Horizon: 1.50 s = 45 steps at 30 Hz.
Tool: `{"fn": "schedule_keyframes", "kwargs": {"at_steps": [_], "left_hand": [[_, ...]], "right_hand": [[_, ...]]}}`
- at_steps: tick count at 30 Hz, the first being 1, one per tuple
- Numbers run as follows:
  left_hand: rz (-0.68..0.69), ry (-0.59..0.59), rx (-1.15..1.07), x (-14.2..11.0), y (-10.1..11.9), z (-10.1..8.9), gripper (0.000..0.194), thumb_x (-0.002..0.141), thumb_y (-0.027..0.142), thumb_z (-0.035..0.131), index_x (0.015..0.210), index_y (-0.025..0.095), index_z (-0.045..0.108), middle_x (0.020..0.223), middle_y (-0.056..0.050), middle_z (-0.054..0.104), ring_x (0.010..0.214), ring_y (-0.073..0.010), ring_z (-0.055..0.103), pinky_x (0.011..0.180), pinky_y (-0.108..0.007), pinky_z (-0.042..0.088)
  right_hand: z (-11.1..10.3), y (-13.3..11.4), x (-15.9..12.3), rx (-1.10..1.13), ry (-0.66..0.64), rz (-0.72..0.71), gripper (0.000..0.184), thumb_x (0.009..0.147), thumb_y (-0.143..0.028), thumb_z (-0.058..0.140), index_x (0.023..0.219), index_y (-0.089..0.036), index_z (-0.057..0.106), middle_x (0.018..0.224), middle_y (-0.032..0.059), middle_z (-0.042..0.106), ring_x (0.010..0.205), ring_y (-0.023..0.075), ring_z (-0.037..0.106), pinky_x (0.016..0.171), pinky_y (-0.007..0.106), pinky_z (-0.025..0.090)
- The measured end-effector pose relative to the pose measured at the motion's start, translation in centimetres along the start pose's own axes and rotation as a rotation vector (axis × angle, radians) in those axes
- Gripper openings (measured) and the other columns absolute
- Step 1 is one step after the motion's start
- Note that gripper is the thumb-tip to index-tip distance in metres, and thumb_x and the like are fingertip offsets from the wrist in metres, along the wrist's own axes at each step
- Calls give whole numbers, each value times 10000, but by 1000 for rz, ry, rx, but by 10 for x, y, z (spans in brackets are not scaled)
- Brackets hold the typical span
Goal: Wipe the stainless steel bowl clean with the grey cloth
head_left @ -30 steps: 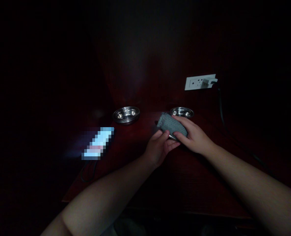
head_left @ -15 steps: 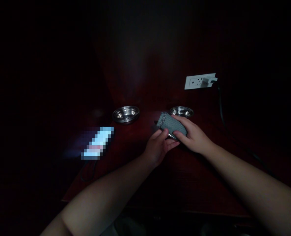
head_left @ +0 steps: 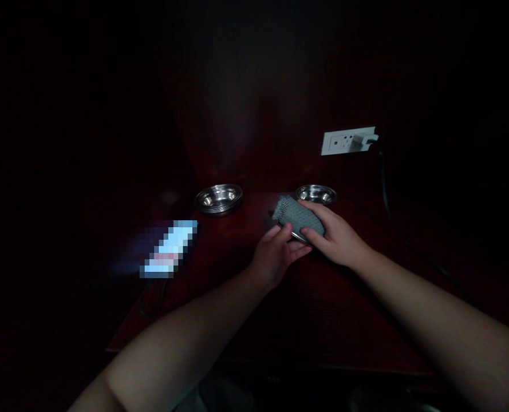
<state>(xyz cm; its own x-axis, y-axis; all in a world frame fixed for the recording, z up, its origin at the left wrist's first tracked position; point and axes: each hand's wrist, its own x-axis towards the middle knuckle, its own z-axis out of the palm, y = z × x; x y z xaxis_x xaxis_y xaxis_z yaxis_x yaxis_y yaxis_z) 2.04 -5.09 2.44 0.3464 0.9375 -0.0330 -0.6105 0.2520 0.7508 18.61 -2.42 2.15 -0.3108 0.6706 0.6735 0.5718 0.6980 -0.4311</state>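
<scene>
A folded grey-green cloth [head_left: 299, 218] with a checkered edge lies under my right hand [head_left: 334, 233]. The fingers of that hand are closed over the cloth and press it down. Beneath it shows the thin shiny rim of a metal bowl [head_left: 298, 236], most of which the cloth and fingers hide. My left hand [head_left: 273, 254] grips the bowl from below and the left, its thumb on the rim by the cloth. Just behind my right hand, another metal bowl [head_left: 316, 193] rests on the table. To the left sits a stack of metal bowls [head_left: 219, 198].
The dark red wooden table [head_left: 220, 246] is dimly lit. On its left lies a phone [head_left: 170, 249] with a bright, blurred-out screen and a cord loop below. A white wall socket [head_left: 348, 141] holds a plug, from which a dark cable [head_left: 383, 186] runs down at the right.
Both hands keep their hold on the cloth and bowl with hardly any motion. The whole view has shifted very slightly.
</scene>
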Motion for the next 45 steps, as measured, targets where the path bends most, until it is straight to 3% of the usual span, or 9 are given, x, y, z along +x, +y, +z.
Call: {"fn": "schedule_keyframes", "kwargs": {"at_steps": [24, 34, 45], "left_hand": [[-18, 9, -2, 2, 0, -2, 203, 877, 317, 610, 1000, 156, 606, 1005, -78, 654, 828, -173, 659, 899, -405, 495], [28, -189, 121, 1, -6, -6, 328, 742, 234, 755, 1039, 127, 663, 1119, -117, 668, 1066, -218, 611, 1026, -401, 414], [32, -126, 150, 2, -9, -7, 302, 850, 356, 652, 1062, 145, 614, 1031, -102, 674, 800, -180, 679, 941, -445, 485]], "right_hand": [[1, 0, 0, 10, 3, -1, 543, 888, -399, 559, 1394, -224, 465, 1380, 133, 562, 1257, 319, 543, 1047, 555, 432], [2, 2, -1, 9, -3, -11, 544, 889, -393, 557, 1387, -198, 459, 1370, 152, 562, 1241, 312, 552, 1044, 541, 433], [1, 4, 0, 21, 3, -9, 520, 890, -400, 557, 1374, -228, 473, 1346, 132, 579, 1210, 311, 567, 1021, 535, 446]]}}
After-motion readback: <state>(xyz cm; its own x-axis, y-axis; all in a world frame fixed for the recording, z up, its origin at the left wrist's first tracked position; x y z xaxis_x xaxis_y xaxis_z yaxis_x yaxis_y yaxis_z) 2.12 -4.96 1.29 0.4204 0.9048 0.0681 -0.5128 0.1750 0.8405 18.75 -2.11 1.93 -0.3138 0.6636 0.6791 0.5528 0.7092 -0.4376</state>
